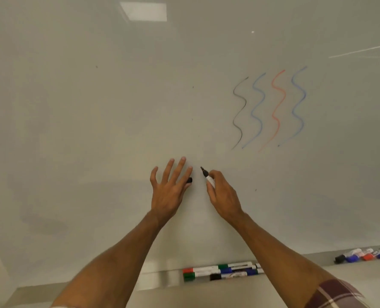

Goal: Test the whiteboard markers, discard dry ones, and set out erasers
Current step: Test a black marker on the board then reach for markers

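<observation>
Slanting, tip up-left: marker (207,177) in right hand (224,196), cap (189,180) in left hand (169,193).

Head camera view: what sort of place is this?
Probably a classroom or meeting room: a large whiteboard with wavy test lines, and markers lined along its tray.

Whiteboard (118,107): smooth, high gloss, mirrors a ceiling light panel (143,11). Marker (209,178) in right hand (224,196): smooth white plastic barrel, black tip looks matt. Cap (189,180) at left hand (169,192): black plastic. Markers (220,272) on ledge (162,280): glossy plastic, printed labels. Sleeve (337,294): woven checked cloth, matt.
</observation>
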Motion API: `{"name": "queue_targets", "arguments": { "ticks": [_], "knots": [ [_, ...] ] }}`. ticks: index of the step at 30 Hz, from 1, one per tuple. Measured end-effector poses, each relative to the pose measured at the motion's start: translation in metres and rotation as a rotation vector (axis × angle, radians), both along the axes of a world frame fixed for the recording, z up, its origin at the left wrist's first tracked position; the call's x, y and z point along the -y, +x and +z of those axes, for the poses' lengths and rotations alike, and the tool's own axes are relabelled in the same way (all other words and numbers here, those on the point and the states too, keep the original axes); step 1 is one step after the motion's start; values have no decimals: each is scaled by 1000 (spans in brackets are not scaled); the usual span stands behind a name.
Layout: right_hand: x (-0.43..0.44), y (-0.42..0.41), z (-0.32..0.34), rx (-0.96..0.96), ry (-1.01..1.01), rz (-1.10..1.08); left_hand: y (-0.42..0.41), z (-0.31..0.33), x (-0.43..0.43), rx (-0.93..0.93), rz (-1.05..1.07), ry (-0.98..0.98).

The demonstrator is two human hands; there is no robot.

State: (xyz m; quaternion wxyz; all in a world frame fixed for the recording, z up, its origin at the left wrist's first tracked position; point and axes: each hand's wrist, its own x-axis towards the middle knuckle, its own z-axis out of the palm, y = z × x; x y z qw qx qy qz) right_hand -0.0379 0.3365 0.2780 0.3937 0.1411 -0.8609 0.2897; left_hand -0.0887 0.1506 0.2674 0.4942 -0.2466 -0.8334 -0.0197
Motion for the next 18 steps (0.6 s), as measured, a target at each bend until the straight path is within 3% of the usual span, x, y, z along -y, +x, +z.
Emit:
{"name": "queue_targets", "arguments": {
  "ticks": [11, 15, 18],
  "knots": [
    [-31, -34, 142, -385, -64, 108, -43, 182, -28, -305, -87, 45],
    [-39, -43, 168, -444, 131, 73, -58, 211, -32, -342, -103, 88],
    [-41, -52, 181, -510, 96, 64, -67, 212, -31, -372, -93, 101]
  ]
}}
